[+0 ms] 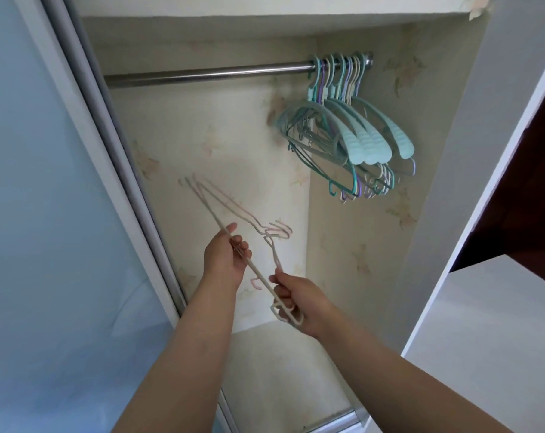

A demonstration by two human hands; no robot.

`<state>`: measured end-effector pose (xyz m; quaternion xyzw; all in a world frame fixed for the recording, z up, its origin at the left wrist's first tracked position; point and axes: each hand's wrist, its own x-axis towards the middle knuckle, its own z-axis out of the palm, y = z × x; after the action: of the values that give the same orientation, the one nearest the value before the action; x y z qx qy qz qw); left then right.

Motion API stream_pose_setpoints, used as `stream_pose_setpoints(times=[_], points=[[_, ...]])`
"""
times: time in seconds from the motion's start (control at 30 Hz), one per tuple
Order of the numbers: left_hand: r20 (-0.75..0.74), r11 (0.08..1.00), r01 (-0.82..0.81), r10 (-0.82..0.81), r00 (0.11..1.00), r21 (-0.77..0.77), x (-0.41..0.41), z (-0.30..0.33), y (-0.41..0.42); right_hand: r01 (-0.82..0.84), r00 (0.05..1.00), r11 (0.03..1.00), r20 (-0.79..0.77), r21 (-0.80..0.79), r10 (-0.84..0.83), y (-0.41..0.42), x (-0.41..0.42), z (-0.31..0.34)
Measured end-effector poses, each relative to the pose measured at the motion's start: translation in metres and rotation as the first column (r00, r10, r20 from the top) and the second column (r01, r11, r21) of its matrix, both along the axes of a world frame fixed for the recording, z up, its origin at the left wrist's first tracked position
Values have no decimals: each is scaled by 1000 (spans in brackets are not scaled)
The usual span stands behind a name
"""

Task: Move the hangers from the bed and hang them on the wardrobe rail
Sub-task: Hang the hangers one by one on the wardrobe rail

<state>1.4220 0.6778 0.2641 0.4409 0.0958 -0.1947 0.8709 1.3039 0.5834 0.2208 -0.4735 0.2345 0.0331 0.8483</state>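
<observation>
Open wardrobe [343,276]; rail [202,75] at upper centre carried bunched hangers [352,132] upper right. Left hand [224,260] and right hand [299,301], lower centre, each pinched pale hangers [233,220].

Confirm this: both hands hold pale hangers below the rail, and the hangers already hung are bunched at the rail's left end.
One detail is wrong. The head view shows the hung hangers bunched at the right end of the rail, not the left. The rest stands: the left hand and right hand both hold the pale hangers below the rail.
</observation>
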Motion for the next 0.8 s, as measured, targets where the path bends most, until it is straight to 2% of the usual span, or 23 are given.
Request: stream_pose_setpoints(times=[0.07, 0.1, 0.13, 0.17, 0.2, 0.27, 0.3, 0.37, 0.47, 0.6, 0.7, 0.73, 0.8], points=[[-58, 964, 3, 13, 998, 265, 2, -14, 4, 90, 996, 968, 33, -235, -84, -7, -1, -2], [-58, 886, 29, -2, 998, 462, 1, -22, 6, 101, 995, 930, 45, -355, -91, -10, -2, -1], [-34, 768, 40, -24, 999, 640, -1, -28, 7, 90, 996, 881, 46, -465, -78, -12, -2, 0], [-1, 665, 57, -84, 996, 745, -7, -31, 5, 62, 998, 824, 34, -562, -52, -12, -2, 2], [14, 636, 108, -183, 983, 764, -15, -34, 0, 30, 1000, 763, 18, -645, -25, -12, -1, 4], [-23, 692, 337, -420, 907, 638, -33, -35, -11, -29, 999, 631, -12, -776, 32, -9, -1, 11], [-27, 701, 402, -480, 877, 589, -43, -33, -16, -51, 998, 568, -20, -822, 61, -7, -1, 13], [25, 725, 381, -481, 877, 574, -48, -34, -22, -54, 997, 503, -16, -862, 79, -4, -2, 16], [97, 764, 329, -452, 887, 555, -46, -26, -23, 3, 1000, 512, 11, -859, 12, -4, -2, 20], [177, 744, 292, -480, 859, 601, -45, -18, -28, 70, 996, 554, 29, -830, -81, -2, 3, 24], [191, 772, 257, -436, 879, 581, -36, -19, -24, 150, 982, 589, 52, -794, -180, -12, 7, 28], [195, 775, 249, -429, 882, 581, -31, -19, -20, 165, 977, 572, 53, -803, -207, -19, 8, 29], [205, 753, 210, -417, 885, 623, -21, -20, -10, 176, 968, 470, 66, -865, -241, -33, 8, 33]])
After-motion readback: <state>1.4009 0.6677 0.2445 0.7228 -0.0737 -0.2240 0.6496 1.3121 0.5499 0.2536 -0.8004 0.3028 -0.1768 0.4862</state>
